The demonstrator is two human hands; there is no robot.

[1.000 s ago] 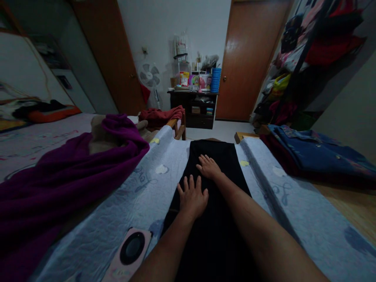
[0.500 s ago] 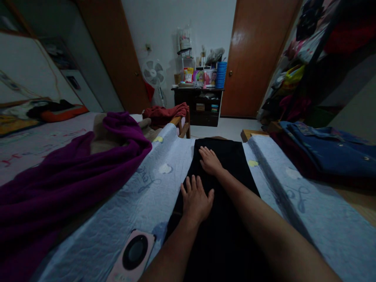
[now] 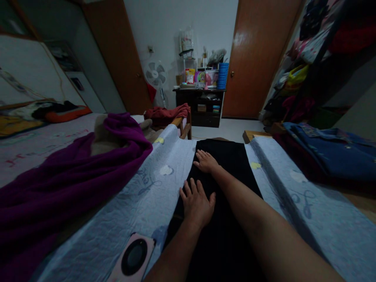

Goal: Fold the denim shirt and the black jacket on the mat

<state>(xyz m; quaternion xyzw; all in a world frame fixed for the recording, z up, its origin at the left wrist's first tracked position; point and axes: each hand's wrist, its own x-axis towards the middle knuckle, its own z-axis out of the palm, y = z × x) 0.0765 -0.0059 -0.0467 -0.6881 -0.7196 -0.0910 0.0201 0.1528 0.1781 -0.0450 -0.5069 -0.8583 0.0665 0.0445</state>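
A black garment (image 3: pixel 227 192) lies flattened lengthwise on the pale blue printed bedsheet (image 3: pixel 152 203); its exact kind is hard to tell, perhaps because its near part is dark and covered by my arms. My left hand (image 3: pixel 197 203) rests palm down near its left edge, fingers spread. Farther up the cloth, my right hand (image 3: pixel 206 161) also lies flat, with its fingertips by the left edge. Neither hand grasps anything. Left of my left forearm is a pink phone (image 3: pixel 133 258) with a round dark ring on its back.
A purple blanket (image 3: pixel 117 156) is heaped on the left. Folded jeans (image 3: pixel 331 152) are stacked at the right on darker cloth. Beyond the bed stand a white fan (image 3: pixel 155 74), a dark cabinet (image 3: pixel 196 100) and a wooden door (image 3: pixel 258 58).
My right hand has slid a little left toward the garment's left edge. My left hand has hardly moved, and the view has shifted slightly.
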